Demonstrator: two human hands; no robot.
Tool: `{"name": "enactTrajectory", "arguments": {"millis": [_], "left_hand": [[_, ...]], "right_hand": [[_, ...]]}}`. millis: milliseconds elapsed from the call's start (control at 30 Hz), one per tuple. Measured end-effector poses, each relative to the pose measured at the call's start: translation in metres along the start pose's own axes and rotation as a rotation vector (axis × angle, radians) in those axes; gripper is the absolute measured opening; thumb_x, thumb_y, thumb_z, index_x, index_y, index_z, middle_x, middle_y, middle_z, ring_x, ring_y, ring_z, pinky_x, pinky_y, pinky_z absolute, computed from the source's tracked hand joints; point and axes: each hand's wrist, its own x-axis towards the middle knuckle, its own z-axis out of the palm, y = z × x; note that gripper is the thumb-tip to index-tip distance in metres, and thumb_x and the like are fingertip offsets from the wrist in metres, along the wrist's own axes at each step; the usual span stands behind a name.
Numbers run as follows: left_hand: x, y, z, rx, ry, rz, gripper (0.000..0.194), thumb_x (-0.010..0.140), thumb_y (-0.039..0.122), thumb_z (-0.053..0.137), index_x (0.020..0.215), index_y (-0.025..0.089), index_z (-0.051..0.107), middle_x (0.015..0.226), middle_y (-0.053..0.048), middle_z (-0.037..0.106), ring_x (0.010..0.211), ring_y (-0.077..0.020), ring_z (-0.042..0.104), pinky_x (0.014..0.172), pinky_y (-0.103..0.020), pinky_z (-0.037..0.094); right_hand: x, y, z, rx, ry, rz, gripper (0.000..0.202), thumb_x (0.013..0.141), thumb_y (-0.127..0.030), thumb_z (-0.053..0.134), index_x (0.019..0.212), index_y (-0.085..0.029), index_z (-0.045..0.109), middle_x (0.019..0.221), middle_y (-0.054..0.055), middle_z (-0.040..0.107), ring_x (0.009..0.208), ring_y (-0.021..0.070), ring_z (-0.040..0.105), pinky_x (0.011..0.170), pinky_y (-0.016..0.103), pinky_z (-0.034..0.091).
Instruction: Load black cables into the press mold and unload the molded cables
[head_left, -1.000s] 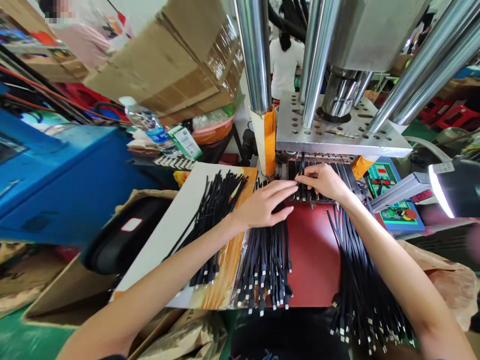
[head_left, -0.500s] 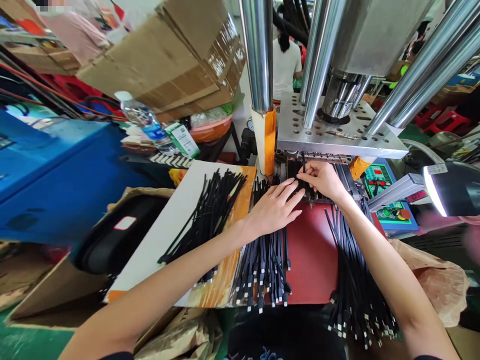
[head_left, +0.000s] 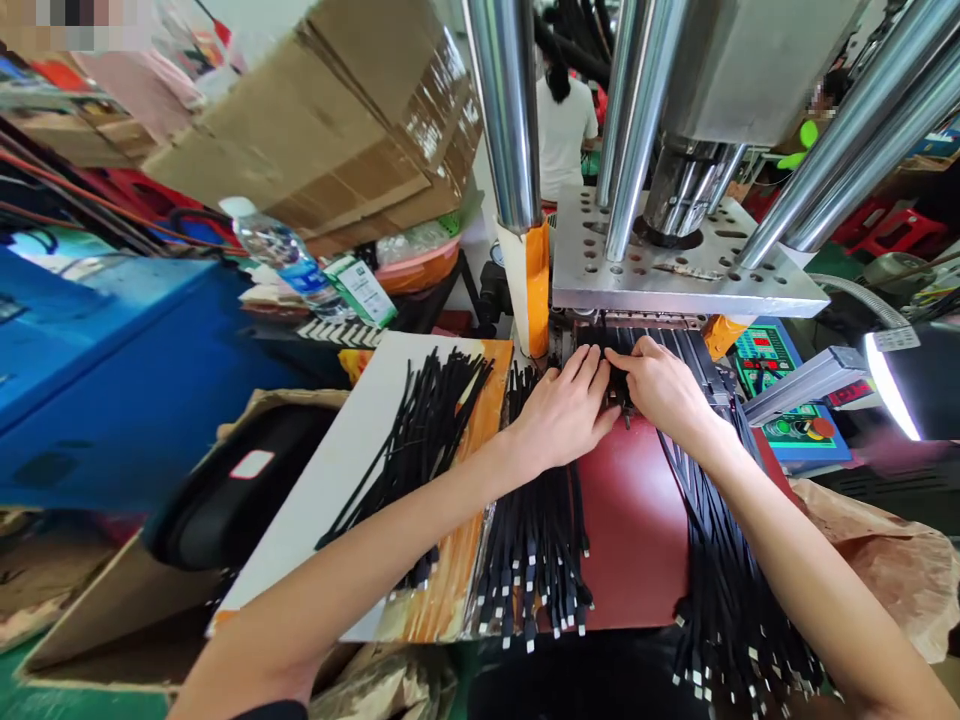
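Black cables lie in three bunches near two hands.

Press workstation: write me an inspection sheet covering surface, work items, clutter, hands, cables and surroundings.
Surface: red work surface, with a white board at its left.
Work items: black fixture below a perforated steel plate.
Clutter: plastic water bottle beside a green-and-white carton.
Hands: left hand and right hand at the fixture, fingertips close together; anything pinched is hidden.
Cables: black, silver-tipped; left bunch on the board, middle bunch, right bunch reaching past the front edge.
Surroundings: cardboard box; control panel; person in a white top.
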Motion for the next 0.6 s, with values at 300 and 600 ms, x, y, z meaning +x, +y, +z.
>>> {"name": "enactTrajectory", "arguments": {"millis": [300, 600], "left_hand": [[0.069, -0.054, 0.017, -0.085, 0.077, -0.027, 0.044, 0.107, 0.027, 0.042, 0.136, 0.000, 0.062, 0.140, -0.031, 0.066, 0.132, -0.0398, 0.065, 0.115, -0.062, 0.046], [0.028, -0.052, 0.004, -0.376, 0.112, -0.061, 0.054, 0.108, 0.030, 0.047, 0.157, 0.008, 0.042, 0.165, -0.022, 0.046, 0.157, -0.0307, 0.042, 0.128, -0.050, 0.038]], "right_hand": [[0.076, 0.001, 0.007, -0.071, -0.021, 0.090, 0.046, 0.104, -0.013, 0.041, 0.145, -0.013, 0.062, 0.129, 0.023, 0.071, 0.120, 0.0336, 0.067, 0.097, 0.040, 0.053], [0.017, -0.013, -0.005, 0.069, 0.078, 0.083, 0.046, 0.102, -0.011, 0.035, 0.141, -0.008, 0.058, 0.130, 0.024, 0.067, 0.121, 0.0348, 0.062, 0.107, 0.051, 0.047]]}}
